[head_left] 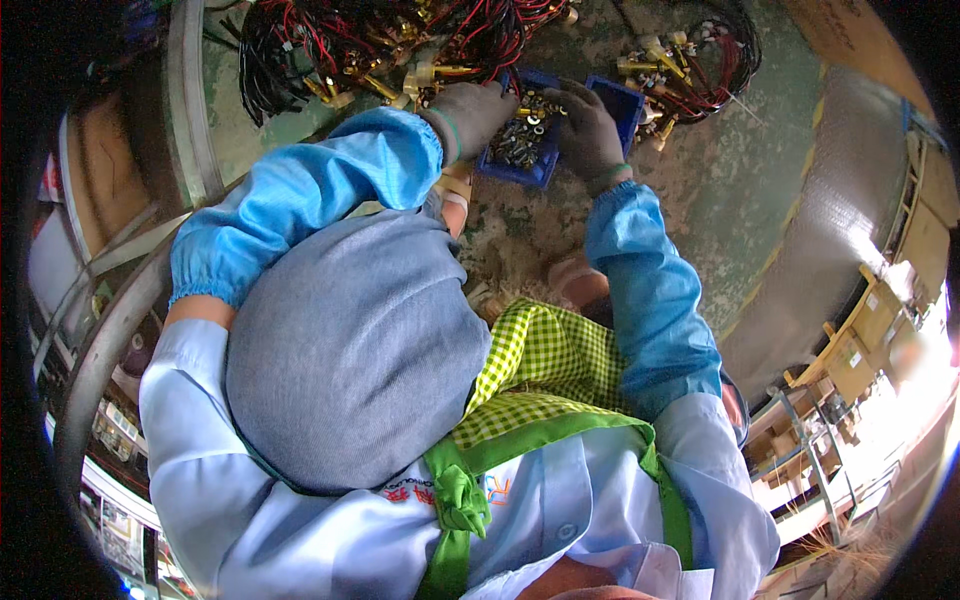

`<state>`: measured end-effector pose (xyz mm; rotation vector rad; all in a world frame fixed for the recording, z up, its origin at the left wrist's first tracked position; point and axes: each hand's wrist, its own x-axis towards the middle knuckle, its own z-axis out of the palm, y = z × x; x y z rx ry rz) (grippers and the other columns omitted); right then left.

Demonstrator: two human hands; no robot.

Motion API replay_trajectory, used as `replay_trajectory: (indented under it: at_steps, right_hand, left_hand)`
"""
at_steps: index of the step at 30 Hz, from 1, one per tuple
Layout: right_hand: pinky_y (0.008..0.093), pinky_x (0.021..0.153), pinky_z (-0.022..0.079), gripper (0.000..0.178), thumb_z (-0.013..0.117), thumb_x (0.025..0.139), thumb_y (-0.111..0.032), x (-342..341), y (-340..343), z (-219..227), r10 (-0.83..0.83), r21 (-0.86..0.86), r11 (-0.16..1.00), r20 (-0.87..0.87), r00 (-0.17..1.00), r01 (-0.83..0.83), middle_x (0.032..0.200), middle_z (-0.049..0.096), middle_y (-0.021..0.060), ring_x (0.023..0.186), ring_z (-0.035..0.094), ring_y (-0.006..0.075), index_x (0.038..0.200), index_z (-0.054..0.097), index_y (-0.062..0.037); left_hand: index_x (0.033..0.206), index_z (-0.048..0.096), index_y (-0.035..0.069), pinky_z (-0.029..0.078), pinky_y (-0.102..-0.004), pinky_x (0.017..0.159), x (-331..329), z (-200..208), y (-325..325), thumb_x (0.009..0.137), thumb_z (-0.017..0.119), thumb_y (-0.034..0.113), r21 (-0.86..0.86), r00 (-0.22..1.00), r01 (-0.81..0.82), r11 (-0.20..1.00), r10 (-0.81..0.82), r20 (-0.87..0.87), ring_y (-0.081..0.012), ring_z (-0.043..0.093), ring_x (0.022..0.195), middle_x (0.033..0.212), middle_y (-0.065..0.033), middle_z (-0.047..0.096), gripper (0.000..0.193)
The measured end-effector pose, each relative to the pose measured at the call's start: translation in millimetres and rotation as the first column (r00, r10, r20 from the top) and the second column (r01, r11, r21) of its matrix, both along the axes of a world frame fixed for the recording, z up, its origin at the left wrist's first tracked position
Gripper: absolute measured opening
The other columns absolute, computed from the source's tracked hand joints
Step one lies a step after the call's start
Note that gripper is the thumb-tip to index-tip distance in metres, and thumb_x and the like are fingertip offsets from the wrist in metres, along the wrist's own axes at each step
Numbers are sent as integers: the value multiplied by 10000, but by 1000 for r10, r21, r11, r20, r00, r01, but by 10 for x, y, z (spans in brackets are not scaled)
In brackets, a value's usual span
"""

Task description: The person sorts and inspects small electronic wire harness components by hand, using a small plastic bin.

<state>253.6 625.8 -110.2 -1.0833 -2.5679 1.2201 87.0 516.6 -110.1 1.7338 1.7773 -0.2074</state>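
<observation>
My left hand (470, 118), in a grey glove, is at the left edge of a blue plastic bin (516, 177). Its fingers are curled together and point toward the far side; whatever they hold is hidden. Small metal nuts and washers (518, 148) lie loose inside the bin. From the right, my right hand (590, 135), also gloved in grey, reaches over the bin's right edge. Its fingers are bent inward above the small parts, and what is in them is too small to tell. A second blue bin (627, 100) stands just right of that hand.
Red and black wire bundles (350, 45) with brass fittings lie on the green worn floor (760, 130) beyond my left hand. Another coiled bundle with brass fittings (668, 62) is at the far right. A metal frame (187, 100) stands left; cardboard boxes (865, 325) sit right.
</observation>
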Motion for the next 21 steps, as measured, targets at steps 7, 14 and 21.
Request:
replay_trajectory:
  at_steps: [7,14,21]
  right_hand:
    - [379,827,499,201,587,727,-53,-63,-8,41,46,-60,997,-66,997,-50,1217,520,154,974,584,327,917,652,-55]
    - [343,831,483,234,530,761,-17,-49,-28,109,88,-100,990,-74,993,-95,1162,561,143,1009,578,270,963,647,-18]
    - [335,816,491,165,534,760,-35,-19,-23,-83,-39,-159,987,-84,996,25,1122,584,143,994,586,270,856,667,-15]
  left_hand:
    - [1264,420,62,518,-412,681,-2,74,-7,779,554,59,-46,1000,28,999,-28,7,-329,582,911,1104,-184,503,504]
    - [1263,421,63,515,-423,690,29,145,-12,777,541,38,-90,999,39,995,-41,-15,-340,583,910,1111,-193,496,501]
    - [1223,448,56,513,-431,688,39,78,-14,745,561,39,-17,999,23,1000,-23,-21,-356,588,888,1040,-194,527,491]
